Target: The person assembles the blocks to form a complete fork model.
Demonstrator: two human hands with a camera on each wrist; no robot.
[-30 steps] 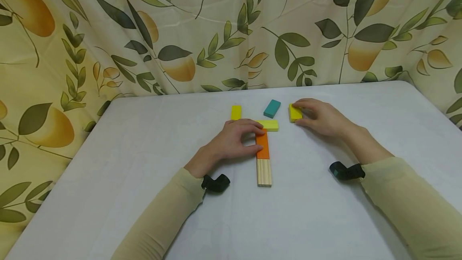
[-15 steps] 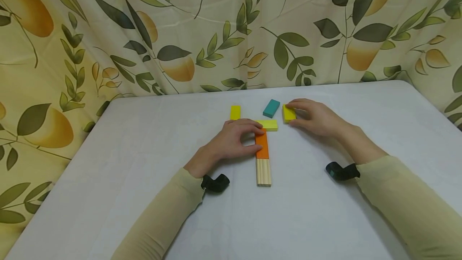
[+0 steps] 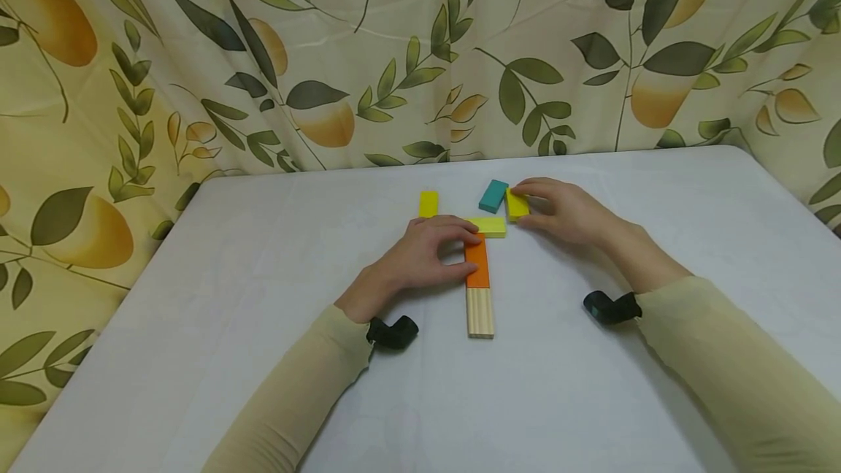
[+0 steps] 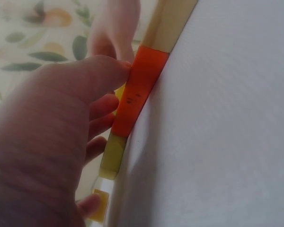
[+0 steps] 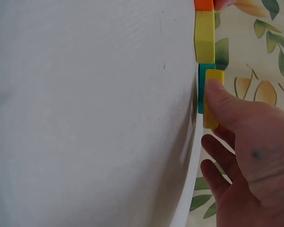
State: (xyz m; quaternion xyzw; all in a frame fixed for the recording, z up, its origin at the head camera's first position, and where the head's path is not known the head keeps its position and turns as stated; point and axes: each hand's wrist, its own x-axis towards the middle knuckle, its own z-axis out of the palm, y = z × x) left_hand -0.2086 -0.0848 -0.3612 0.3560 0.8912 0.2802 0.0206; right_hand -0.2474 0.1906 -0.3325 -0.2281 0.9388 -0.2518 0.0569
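My right hand (image 3: pixel 566 212) pinches a yellow block (image 3: pixel 515 207) between thumb and fingers, at the right of a teal block (image 3: pixel 493 196). The right wrist view shows the thumb against the yellow block, which partly covers the teal one. My left hand (image 3: pixel 427 254) rests with thumb and fingertips on an orange block (image 3: pixel 482 278). A pale yellow-green block (image 3: pixel 489 227) lies crosswise at its far end, its left part hidden by that hand. A plain wood block (image 3: pixel 480 314) continues the line at its near end. Beyond the left fingers lies another yellow block (image 3: pixel 429 204).
A white cloth covers the table (image 3: pixel 276 239), whose far edge runs just behind the blocks. A curtain (image 3: pixel 394 57) printed with fruit and leaves hangs behind it. Each wrist carries a small black camera, the left camera (image 3: pixel 393 333) and the right camera (image 3: pixel 611 308).
My right hand has slid the yellow block leftward across the table, up to the teal block. The left hand and the blocks by it have stayed in place.
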